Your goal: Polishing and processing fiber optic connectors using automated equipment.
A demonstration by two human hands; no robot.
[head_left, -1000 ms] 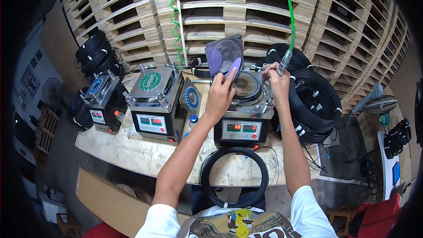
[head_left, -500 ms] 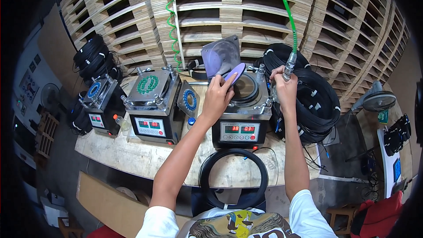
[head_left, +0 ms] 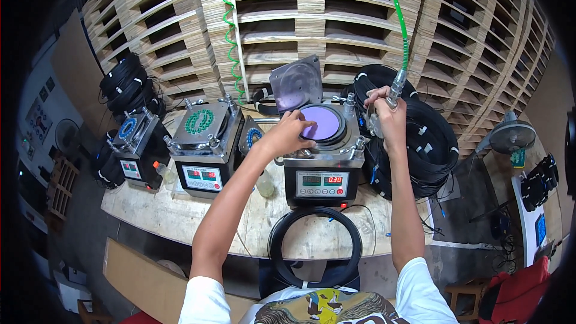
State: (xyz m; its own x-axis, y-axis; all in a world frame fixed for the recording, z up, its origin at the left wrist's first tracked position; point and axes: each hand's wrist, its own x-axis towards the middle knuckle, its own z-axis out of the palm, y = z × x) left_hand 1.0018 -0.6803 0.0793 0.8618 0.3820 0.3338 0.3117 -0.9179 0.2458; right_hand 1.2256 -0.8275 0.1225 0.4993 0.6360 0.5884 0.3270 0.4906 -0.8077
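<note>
My left hand [head_left: 290, 134] is at the left edge of a flat purple disc [head_left: 321, 123], thumb and fingers on its rim. The disc lies on the round black-rimmed platen of a bench-top polishing machine [head_left: 321, 191] with a red digital display. Behind the platen stands the machine's square metal plate [head_left: 297, 84], tilted up. In my right hand [head_left: 390, 121] is an air blow gun [head_left: 396, 88], fingers closed round it; a green hose [head_left: 398, 6] rises from it. The gun stays right of the platen, and its lower part is mostly hidden by the hand.
Two similar machines [head_left: 201, 177] [head_left: 133, 168] stand to the left, with rings of green and blue connectors. A black cable coil [head_left: 273, 240] lies at the front edge. More coils [head_left: 423, 162] are stacked at right. Bottles [head_left: 265, 187] stand between machines; wooden pallets [head_left: 354, 21] rise behind.
The purple disc has gone from tilted in my left hand to flat on the platen. My left hand moved down and slightly left. The right hand with the blow gun barely moved.
</note>
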